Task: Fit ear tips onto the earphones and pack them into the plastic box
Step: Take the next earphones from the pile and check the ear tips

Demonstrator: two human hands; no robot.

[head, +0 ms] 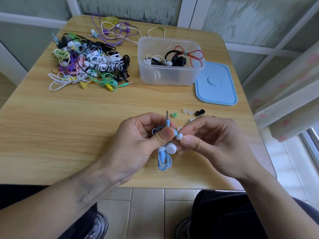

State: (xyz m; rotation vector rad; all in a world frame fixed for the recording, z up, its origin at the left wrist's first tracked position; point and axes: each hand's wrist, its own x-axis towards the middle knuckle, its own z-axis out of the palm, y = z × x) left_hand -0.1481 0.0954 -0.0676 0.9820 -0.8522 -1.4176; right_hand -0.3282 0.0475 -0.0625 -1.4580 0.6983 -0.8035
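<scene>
My left hand (138, 144) grips a coiled light-blue earphone set (164, 159), its jack plug pointing up between the fingers. My right hand (212, 144) pinches a white ear tip (179, 136) against one blue earbud, thumb on top. The other white earbud (171, 148) hangs just below. Loose ear tips lie behind my hands: a green one (174, 115), clear ones (187, 111) and black ones (199, 112). The clear plastic box (151, 78) stands further back, open, with red, black and white earphones inside.
A big tangle of coloured earphones (89, 62) covers the table's far left. The box's blue lid (215, 83) lies flat to the right of the box. Purple and white cables (114, 31) trail at the back edge. The wooden table (69, 121) ends just before my knees.
</scene>
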